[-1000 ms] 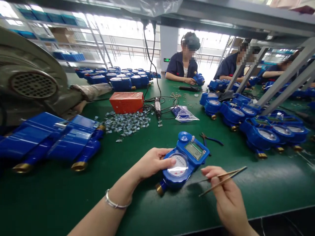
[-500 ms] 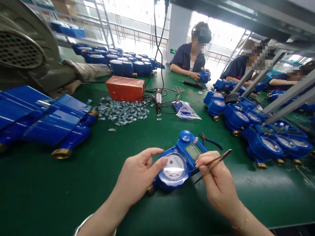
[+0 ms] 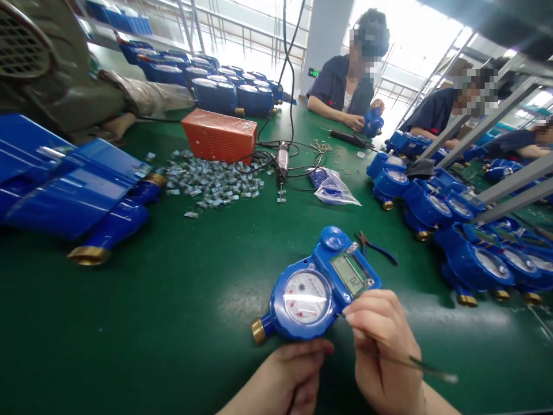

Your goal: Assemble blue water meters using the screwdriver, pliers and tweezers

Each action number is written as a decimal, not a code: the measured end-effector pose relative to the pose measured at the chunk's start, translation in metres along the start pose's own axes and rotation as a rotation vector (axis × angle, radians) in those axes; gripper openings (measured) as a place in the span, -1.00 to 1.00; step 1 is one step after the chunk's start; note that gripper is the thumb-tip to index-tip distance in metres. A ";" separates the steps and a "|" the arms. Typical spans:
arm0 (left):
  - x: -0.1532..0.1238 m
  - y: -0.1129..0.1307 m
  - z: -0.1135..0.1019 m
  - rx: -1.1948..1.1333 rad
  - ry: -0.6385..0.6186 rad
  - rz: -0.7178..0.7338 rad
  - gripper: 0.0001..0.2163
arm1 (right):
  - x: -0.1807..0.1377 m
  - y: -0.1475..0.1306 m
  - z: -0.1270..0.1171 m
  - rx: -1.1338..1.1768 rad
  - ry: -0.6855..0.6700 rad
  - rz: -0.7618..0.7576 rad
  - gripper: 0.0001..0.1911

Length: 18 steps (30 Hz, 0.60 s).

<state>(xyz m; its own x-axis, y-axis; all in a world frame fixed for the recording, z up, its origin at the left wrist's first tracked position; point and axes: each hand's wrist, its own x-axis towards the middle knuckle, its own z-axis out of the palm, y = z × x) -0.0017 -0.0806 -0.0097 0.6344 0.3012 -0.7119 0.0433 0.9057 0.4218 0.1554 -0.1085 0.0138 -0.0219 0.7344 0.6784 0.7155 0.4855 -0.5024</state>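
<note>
A blue water meter (image 3: pixel 317 288) is laid on the green bench (image 3: pixel 173 311), near its front edge. Its near rim is touched by the left hand (image 3: pixel 287 377); whether those fingers grip it cannot be told. Tweezers (image 3: pixel 427 369) are pinched in the right hand (image 3: pixel 384 346) fingers, with the tips brought to the meter's right side. Blue-handled pliers (image 3: pixel 375 248) are seen just behind.

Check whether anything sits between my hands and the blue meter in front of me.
Nothing visible does. The right hand, gripping tweezers, touches the blue meter beside its display, and the left hand sits at its near edge. The pliers lie beyond it, out of the way.
</note>
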 end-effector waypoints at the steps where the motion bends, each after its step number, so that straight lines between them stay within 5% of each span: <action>1: 0.007 -0.001 0.000 -0.123 -0.025 -0.029 -0.89 | -0.001 0.000 0.000 0.010 -0.005 -0.036 -0.71; 3: 0.017 -0.003 -0.001 -0.290 -0.107 -0.055 -0.94 | -0.001 0.002 0.000 0.043 0.009 -0.058 -0.70; 8: 0.031 -0.009 -0.007 -0.417 -0.283 -0.072 -0.70 | 0.001 0.007 0.002 0.088 0.046 -0.003 -0.73; 18: 0.029 -0.008 -0.008 -0.400 -0.312 -0.053 -0.68 | 0.004 0.008 -0.001 0.065 0.003 0.030 -0.80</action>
<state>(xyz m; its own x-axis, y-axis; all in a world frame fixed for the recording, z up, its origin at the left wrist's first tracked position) 0.0099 -0.0773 -0.0381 0.8423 0.2037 -0.4991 -0.1787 0.9790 0.0980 0.1616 -0.1021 0.0127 0.0010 0.7481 0.6636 0.6687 0.4929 -0.5567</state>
